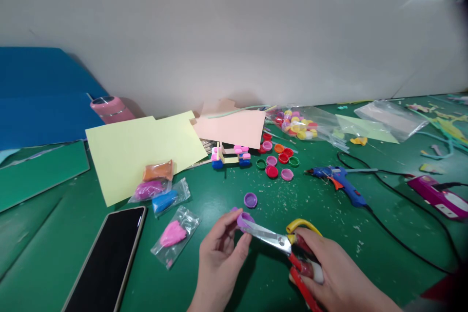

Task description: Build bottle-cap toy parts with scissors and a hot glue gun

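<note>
Between the fingers and thumb of my left hand [224, 248] is a small purple plastic cap [245, 220]. My right hand [331, 263] is closed around the red and yellow handles of a pair of scissors [268, 237]. The metal blades point left and meet the cap; whether they cut into its rim I cannot make out. A second purple cap [250, 200] lies on the table just beyond my left hand. Farther back sit several red, pink, orange and green caps [287, 174].
A phone [106, 258] and clay packets [173, 234] lie on the left. Behind the caps is a small stick model [230, 156], with paper sheets [146, 136] beside it. At right lie a blue glue gun [338, 180], its cord, and a magenta power strip [438, 197].
</note>
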A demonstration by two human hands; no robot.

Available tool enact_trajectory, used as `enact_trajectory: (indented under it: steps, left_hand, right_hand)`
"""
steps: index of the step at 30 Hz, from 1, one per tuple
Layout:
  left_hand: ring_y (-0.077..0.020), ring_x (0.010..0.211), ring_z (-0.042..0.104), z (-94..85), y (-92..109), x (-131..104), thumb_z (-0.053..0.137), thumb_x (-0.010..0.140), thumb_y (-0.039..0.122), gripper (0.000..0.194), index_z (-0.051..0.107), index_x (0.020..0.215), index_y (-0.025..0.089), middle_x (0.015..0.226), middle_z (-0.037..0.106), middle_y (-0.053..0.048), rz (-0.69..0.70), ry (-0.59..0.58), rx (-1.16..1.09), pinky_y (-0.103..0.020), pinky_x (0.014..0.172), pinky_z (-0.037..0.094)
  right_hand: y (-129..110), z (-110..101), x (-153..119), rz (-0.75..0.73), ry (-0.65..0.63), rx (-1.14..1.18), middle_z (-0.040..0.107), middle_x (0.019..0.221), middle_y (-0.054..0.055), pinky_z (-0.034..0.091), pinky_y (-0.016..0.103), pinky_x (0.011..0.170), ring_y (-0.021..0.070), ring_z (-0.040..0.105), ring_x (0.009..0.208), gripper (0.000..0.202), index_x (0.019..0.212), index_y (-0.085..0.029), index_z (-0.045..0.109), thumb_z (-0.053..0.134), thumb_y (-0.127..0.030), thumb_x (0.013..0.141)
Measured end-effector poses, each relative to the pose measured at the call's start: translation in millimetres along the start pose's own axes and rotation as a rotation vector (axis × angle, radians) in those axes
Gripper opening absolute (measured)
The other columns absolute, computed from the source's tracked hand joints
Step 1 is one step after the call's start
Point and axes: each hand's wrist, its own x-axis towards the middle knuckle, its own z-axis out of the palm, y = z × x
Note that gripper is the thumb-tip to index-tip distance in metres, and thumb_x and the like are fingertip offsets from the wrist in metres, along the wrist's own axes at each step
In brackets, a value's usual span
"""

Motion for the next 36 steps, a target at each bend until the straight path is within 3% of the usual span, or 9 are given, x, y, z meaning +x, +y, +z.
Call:
enact_trajectory:
  steps: [9,16,24,31,36]
  left_hand:
    - [-0.0188,0.087,0.064,-1.1,-3,0,0.068,0.064,0.016,0.027,0.067,0.09,0.02,0.096,0.068,-0.006,0.005,0.006,0.03,-0.026,0.079,0.051]
    - [-0.019,0.091,0.062,-3.0,-5,-1,0.066,0.066,0.015,0.029,0.066,0.094,0.02,0.099,0.065,-0.006,0.082,0.015,0.103,-0.028,0.083,0.049]
    - [-0.0172,0.095,0.059,-3.5,-12,-1,0.064,0.067,0.011,0.034,0.064,0.098,0.025,0.099,0.063,-0.004,0.233,0.012,0.203,-0.028,0.086,0.047]
    - [-0.0155,0.094,0.059,-2.5,-11,-3,0.063,0.067,0.009,0.037,0.064,0.099,0.028,0.098,0.063,-0.002,0.272,0.015,0.23,-0.025,0.084,0.047]
    - [-0.0186,0.094,0.059,-2.5,-12,-2,0.065,0.065,0.012,0.034,0.066,0.097,0.024,0.097,0.065,-0.004,0.281,0.054,0.245,-0.03,0.085,0.048]
  right_hand:
    - [-10,-2,1,0.035,-0.056,0.04,0.055,0.066,-0.003,0.04,0.02,0.054,0.0127,0.047,0.057,0.01,0.073,-0.022,0.045,0.053,-0.019,0.068]
    - [-13,-4,-4,0.041,-0.069,0.156,0.057,0.065,-0.002,0.04,0.019,0.05,0.0128,0.052,0.058,0.012,0.076,-0.022,0.05,0.049,-0.033,0.074]
    - [-7,1,1,0.058,-0.015,0.018,0.056,0.065,-0.003,0.038,0.021,0.051,0.0126,0.047,0.054,0.017,0.076,-0.023,0.044,0.057,-0.024,0.065]
    - [-7,-2,-2,0.024,-0.075,0.038,0.058,0.071,-0.001,0.039,0.021,0.054,0.0143,0.05,0.06,0.01,0.081,-0.023,0.046,0.051,-0.024,0.072]
    - [-8,-6,-2,-0.017,-0.127,0.1,0.055,0.069,-0.002,0.04,0.02,0.055,0.0131,0.047,0.059,0.009,0.079,-0.022,0.046,0.049,-0.03,0.077]
